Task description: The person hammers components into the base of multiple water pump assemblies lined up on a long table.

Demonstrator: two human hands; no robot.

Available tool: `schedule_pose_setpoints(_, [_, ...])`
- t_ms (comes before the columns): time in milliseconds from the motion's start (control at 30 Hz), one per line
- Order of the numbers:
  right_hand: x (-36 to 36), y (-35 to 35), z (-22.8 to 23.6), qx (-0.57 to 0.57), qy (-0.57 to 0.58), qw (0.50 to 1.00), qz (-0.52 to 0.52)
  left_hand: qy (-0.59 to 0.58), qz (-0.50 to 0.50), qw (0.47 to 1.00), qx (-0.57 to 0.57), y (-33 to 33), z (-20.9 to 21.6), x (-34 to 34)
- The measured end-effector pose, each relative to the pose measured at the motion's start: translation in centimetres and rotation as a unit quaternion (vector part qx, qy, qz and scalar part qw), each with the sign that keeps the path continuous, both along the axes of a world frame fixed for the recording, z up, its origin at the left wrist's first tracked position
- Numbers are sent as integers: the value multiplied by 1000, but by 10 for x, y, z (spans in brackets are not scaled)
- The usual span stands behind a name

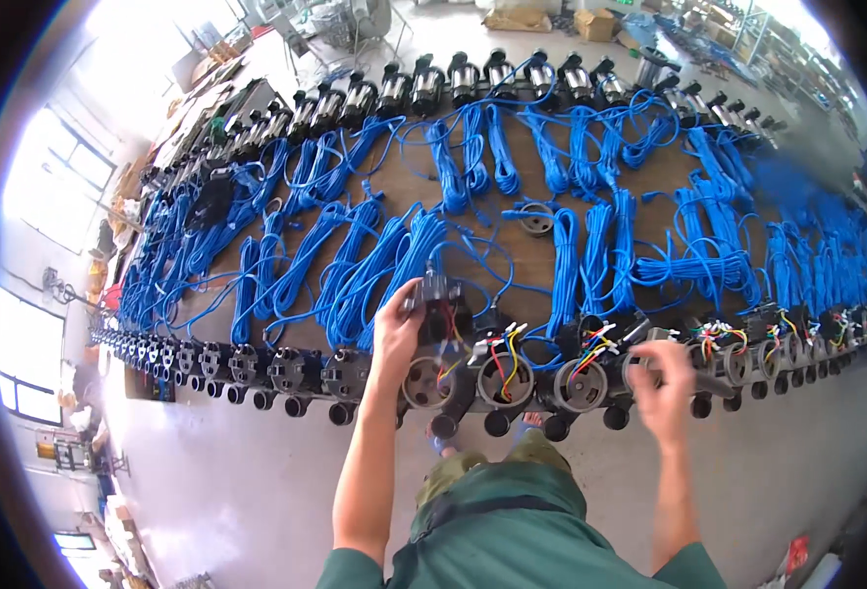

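Note:
My left hand [398, 324] grips a black pump end cover [438, 306] by its side, above the near row of pumps. A blue cable runs up to the cover, and coloured wires hang below it. Under it sits an open round pump end [426, 383]. Just right stand two more open pump ends, one [504, 380] with yellow and red wires, the other [579, 385] with several coloured wires and white connectors. My right hand [664, 383] is raised over the row farther right, fingers bent and blurred by motion; whether it holds anything is unclear.
Coiled blue cables [306, 265] cover much of the brown table [414, 182]. A row of silver and black pumps [463, 79] lines the far edge; closed pump ends [291, 371] continue at near left. A loose metal ring [535, 220] lies among the coils. Cardboard boxes [595, 25] stand beyond.

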State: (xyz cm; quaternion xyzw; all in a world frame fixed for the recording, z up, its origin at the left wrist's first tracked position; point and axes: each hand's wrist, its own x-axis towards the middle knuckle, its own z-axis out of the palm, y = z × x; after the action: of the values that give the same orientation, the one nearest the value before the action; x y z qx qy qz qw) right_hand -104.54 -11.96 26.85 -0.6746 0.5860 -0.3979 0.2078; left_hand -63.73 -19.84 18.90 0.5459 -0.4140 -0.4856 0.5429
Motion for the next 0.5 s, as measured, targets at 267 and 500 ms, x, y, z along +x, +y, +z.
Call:
schedule_pose_setpoints(267, [184, -117, -40, 379, -381, 751, 383, 94, -106, 986, -83, 40, 41, -15])
schedule_pose_setpoints(500, [248, -129, -52, 413, -529, 554, 492, 73, -78, 984, -144, 35, -41, 9])
